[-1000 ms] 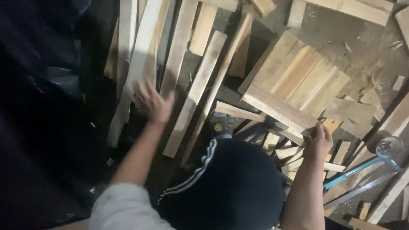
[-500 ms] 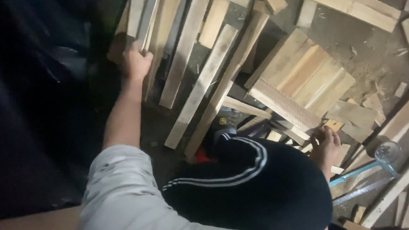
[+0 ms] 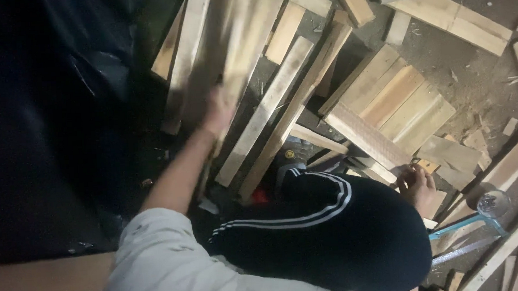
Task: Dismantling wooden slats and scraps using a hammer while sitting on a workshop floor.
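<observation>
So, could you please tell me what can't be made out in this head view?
- Left hand: motion-blurred against a blurred plank; grip unclear.
- Right hand: fingers partly behind the dark-trousered knee; what it touches is hidden.
- Blue-handled saw: blade dim, partly under planks.
- Left side of the frame: too dark.

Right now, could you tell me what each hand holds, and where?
The left hand grips a blurred wooden plank at its lower end; the right hand rests on wood scraps, grip unclear.

Looks like a rough wood workshop or yard. Loose wooden planks [image 3: 266, 113] piled all over a dirty floor [image 3: 471, 72] with chips and sawdust, 1 nailed panel of boards [image 3: 394, 107], and a blue-handled saw [image 3: 466, 226] lying close by.
</observation>
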